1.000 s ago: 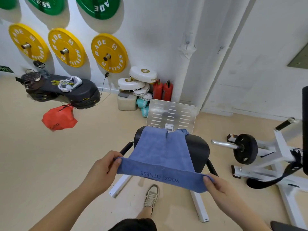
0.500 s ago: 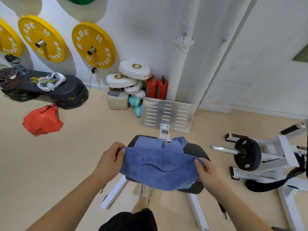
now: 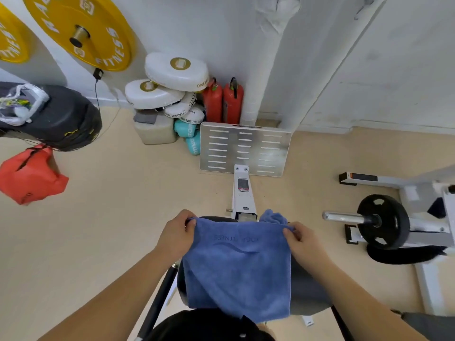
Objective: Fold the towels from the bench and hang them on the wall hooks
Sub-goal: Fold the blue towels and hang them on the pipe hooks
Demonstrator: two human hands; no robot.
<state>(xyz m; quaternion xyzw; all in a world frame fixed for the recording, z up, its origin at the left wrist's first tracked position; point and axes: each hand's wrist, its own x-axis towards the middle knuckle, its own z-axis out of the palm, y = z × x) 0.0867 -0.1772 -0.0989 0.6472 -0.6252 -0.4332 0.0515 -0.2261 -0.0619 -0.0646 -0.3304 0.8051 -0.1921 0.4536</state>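
Head cam: left hand (image 3: pixel 176 236) and right hand (image 3: pixel 300 242) each pinch a top corner of the blue towel (image 3: pixel 238 269) draped over the bench (image 3: pixel 307 291).

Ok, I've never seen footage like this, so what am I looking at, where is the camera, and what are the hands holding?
No machine here: a person wears a wide-angle camera on the head, looking down, so both arms reach in from below. The left hand and the right hand each pinch a far corner of a blue towel, which drapes over a black bench pad. A second blue towel lies bunched just beyond it. A yellow weight plate hangs on the wall.
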